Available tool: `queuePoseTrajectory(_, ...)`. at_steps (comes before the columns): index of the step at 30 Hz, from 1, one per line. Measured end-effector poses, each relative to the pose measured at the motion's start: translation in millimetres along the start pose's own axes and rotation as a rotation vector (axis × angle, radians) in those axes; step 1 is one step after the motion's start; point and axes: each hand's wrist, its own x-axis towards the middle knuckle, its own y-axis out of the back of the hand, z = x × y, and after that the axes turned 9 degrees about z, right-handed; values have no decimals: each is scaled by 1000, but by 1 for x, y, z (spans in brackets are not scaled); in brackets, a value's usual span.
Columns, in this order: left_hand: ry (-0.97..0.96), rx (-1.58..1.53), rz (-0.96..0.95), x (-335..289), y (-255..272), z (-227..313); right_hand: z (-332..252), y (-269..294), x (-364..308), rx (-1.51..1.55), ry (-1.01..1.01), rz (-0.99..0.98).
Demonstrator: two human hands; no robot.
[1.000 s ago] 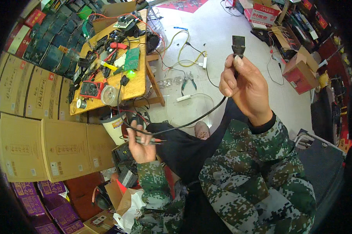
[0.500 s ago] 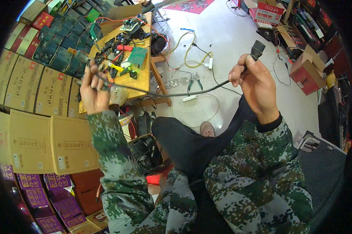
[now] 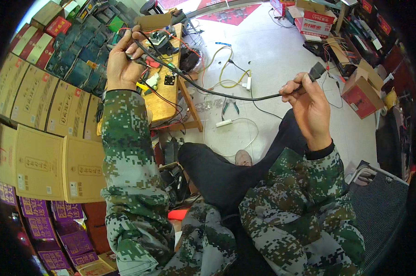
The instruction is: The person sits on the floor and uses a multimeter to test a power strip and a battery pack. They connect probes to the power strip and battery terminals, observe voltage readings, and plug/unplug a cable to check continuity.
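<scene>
A black power cable point(image 3: 226, 95) sags between my two raised hands. My right hand point(image 3: 313, 108) is closed round its right end, just below a black plug point(image 3: 317, 70) that sticks up past the fingers. At upper left, my left hand point(image 3: 125, 64) pinches the other end of the cable, in front of the workbench. The tip of that end is hard to make out among the fingers. Behind and below my left hand lies the wooden workbench point(image 3: 164, 99), with a small black fan point(image 3: 169, 80), tools and loose wires on it.
Pliers point(image 3: 231, 106), a white power strip point(image 3: 224, 123) and a yellow cord point(image 3: 215, 69) lie on the floor. Stacked cartons point(image 3: 40, 161) line the left side. An open red box point(image 3: 363, 89) stands at right, near a dark mesh chair point(image 3: 378, 207).
My left hand has moved up and right with its end of the cable, now over the bench's far part. My right hand and the plug have dropped slightly and shifted right.
</scene>
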Motion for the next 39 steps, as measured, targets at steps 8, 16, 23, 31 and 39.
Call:
queuePoseTrajectory(8,91,78,-48,-8,-17,-41,-12,41,-14,-53,29,121)
queuePoseTrajectory(16,221,27,-47,-14,-18,-108,-13,84,-23,-70,10,158)
queuePoseTrajectory(23,268,3,56,-4,-15,-153,-9,107,-15,-116,17,250)
queuePoseTrajectory(31,325,-47,148,7,2,-186,2,127,38,-309,-35,352)
queuePoseTrajectory(39,445,7,258,8,30,-225,39,140,83,-442,-145,396)
